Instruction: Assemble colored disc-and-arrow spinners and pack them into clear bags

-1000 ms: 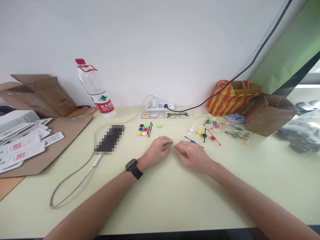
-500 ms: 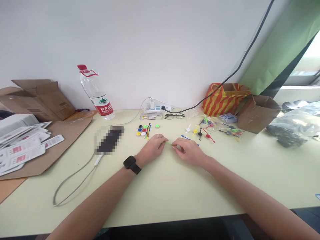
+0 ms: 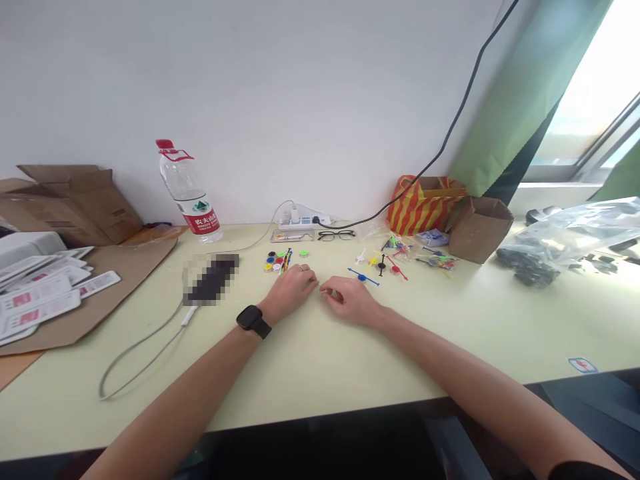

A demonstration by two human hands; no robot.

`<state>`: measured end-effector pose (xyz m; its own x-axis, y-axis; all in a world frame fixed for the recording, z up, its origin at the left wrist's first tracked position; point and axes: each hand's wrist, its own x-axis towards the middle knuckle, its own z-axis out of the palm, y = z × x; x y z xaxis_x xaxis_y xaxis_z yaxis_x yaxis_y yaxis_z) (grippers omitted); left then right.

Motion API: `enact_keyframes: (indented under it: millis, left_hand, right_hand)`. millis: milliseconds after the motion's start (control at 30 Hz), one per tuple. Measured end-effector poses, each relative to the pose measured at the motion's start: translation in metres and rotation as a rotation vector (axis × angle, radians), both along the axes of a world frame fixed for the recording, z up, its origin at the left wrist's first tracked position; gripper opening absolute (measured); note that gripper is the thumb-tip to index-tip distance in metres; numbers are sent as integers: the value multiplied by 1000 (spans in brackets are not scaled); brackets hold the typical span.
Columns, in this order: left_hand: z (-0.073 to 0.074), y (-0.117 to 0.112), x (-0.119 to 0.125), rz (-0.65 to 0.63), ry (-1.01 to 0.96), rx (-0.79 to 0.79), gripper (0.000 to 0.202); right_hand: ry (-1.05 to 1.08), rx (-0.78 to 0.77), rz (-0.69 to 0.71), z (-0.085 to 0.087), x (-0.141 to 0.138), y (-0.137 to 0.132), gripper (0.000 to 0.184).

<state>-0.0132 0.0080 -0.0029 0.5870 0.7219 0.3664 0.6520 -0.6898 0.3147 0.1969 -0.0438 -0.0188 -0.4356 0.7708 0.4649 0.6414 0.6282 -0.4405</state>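
My left hand (image 3: pixel 291 291), with a black watch on its wrist and a ring on one finger, rests on the pale yellow table (image 3: pixel 320 360) with its fingers curled in. My right hand (image 3: pixel 350 301) lies a short gap to its right, fingers also pinched toward the left hand. Whatever the fingertips hold is hidden. Just behind my left hand sits a cluster of small coloured caps and sticks (image 3: pixel 277 261), with a green cap (image 3: pixel 303 253) beside it. A blue stick with a disc (image 3: pixel 363 277) lies just behind my right hand.
More coloured sticks (image 3: pixel 390 263) are scattered toward a striped bag (image 3: pixel 425 203) and a cardboard box (image 3: pixel 480 228). Glasses (image 3: pixel 336 235), a power strip (image 3: pixel 300 219), a water bottle (image 3: pixel 187 193), a blurred dark object (image 3: pixel 210 279) with a cable (image 3: pixel 140 350), and white packets (image 3: pixel 40 297) lie left and back.
The view has swung to the right and risen slightly. A thin green piece showed between my fingertips before; now the fingers hide it. Both hands stay close together on the table.
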Motion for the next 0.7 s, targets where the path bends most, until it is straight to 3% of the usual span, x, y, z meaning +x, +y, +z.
enact_keyframes:
  millis: [167, 333, 433, 600, 700]
  left_hand:
    - [-2, 4, -1, 43, -11, 36, 18]
    - [-6, 5, 3, 177, -85, 17, 21]
    - [-6, 5, 5, 124, -240, -68, 23]
    - [-4, 0, 9, -32, -369, -177, 22]
    - [-2, -8, 13, -102, -386, -185, 23]
  right_hand:
    - [-14, 15, -29, -2, -3, 1, 14]
    - [-41, -25, -71, -5, -6, 7, 13]
    - [0, -83, -84, -4, -7, 9, 15]
    - [264, -212, -79, 5, 0, 2, 45]
    - [194, -193, -148, 7, 5, -1, 45]
